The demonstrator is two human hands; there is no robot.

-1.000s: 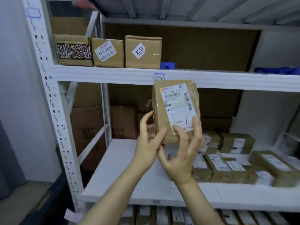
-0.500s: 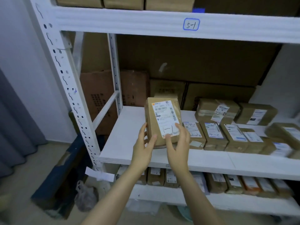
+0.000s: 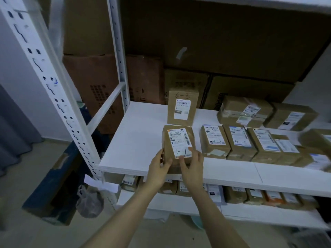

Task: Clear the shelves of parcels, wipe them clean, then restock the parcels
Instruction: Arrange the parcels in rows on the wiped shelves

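Observation:
A brown parcel (image 3: 176, 140) with a white shipping label marked "1-1" is low over the white middle shelf (image 3: 136, 140), near its front edge. My left hand (image 3: 159, 169) grips its lower left corner, thumb on the front face. My right hand (image 3: 192, 165) holds its lower right corner, fingers on the label. Whether the parcel's base touches the shelf is hidden by my hands. An upright parcel (image 3: 181, 106) stands just behind it. A row of flat parcels (image 3: 240, 140) lies to its right.
More parcels (image 3: 245, 111) sit at the back right. Large cardboard boxes (image 3: 145, 77) stand behind the shelf. The white perforated upright (image 3: 53, 86) is at left. A lower shelf (image 3: 259, 210) carries several parcels. A dark blue box (image 3: 52, 190) and a plastic bag (image 3: 89, 201) lie on the floor.
Both hands brought the parcel down from in front of the upper shelf to the middle shelf's front, and my view tilted downward with it.

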